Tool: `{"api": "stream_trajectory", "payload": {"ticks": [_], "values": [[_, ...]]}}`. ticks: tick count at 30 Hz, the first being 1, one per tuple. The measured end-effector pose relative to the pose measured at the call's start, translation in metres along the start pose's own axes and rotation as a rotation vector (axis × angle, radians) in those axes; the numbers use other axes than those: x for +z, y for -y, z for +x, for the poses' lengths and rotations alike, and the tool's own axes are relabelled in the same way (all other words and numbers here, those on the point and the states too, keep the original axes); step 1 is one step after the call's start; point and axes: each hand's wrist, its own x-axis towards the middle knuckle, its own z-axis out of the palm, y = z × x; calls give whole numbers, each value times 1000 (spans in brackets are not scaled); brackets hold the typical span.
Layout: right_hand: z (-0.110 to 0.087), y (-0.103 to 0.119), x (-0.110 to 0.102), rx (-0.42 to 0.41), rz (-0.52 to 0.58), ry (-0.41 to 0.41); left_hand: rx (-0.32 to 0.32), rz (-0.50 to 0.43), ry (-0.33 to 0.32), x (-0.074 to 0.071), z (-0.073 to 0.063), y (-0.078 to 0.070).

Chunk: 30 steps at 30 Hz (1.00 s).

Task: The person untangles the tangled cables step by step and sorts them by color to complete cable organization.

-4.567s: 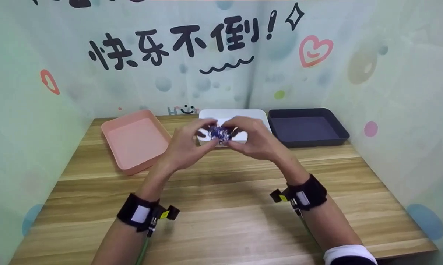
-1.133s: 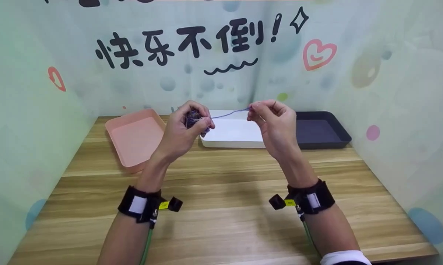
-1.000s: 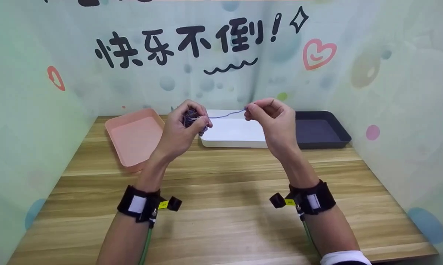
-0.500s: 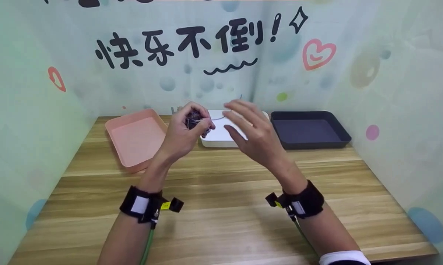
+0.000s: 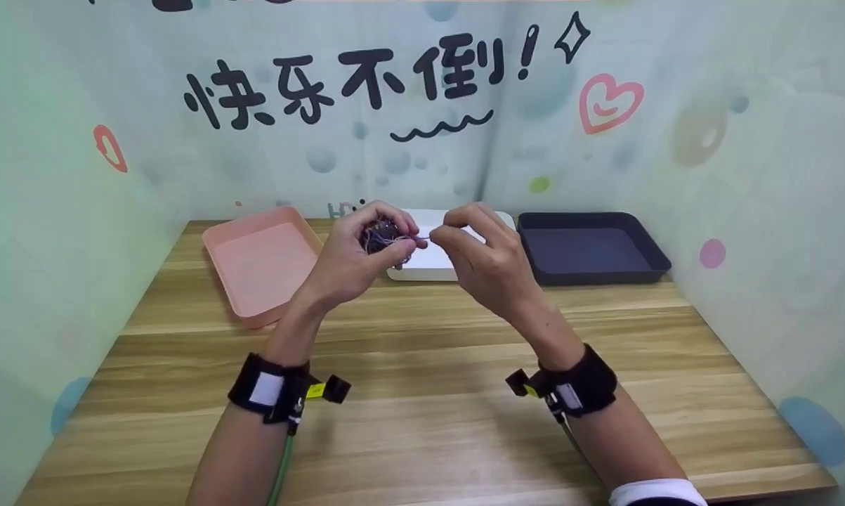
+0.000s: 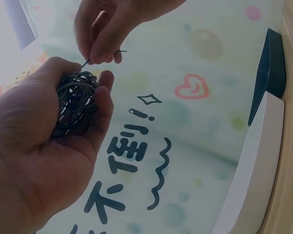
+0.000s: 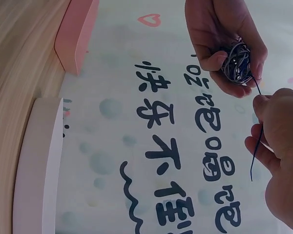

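A tangled ball of thin bluish-purple cord [image 5: 378, 237] is cupped in my left hand [image 5: 348, 256], raised in front of the white tray. The left wrist view shows dark loops of the ball [image 6: 77, 102] between palm and curled fingers. Close to its right, my right hand [image 5: 489, 270] pinches a single strand that comes off the ball. In the right wrist view the strand [image 7: 258, 87] runs tight from the ball to thumb and finger, and its loose end [image 7: 252, 165] hangs past them.
Along the back of the wooden table [image 5: 422, 393] stand a pink tray [image 5: 257, 270] at left, a white tray [image 5: 436, 273] in the middle and a dark tray [image 5: 591, 246] at right. A printed cloth [image 5: 422, 169] closes off the back. Each wrist wears a black strap.
Earlier both hands held the ball; then the right drew the strand out to the right. Half a second ago its fingers were spread; now they pinch the strand nearer the ball.
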Motion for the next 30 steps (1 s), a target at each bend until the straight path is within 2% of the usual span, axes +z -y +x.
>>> {"api": "stream_trajectory", "payload": {"ticks": [5, 12, 16, 30], "values": [[2, -1, -3, 55, 78, -3, 44, 51, 6, -3, 0, -1], [3, -3, -9, 87, 83, 46, 28, 46, 17, -5, 1, -3], [3, -6, -14, 115, 81, 70, 34, 37, -18, -9, 0, -4], [2, -22, -25, 188, 118, 17, 42, -40, -121, -19, -1, -9]]}}
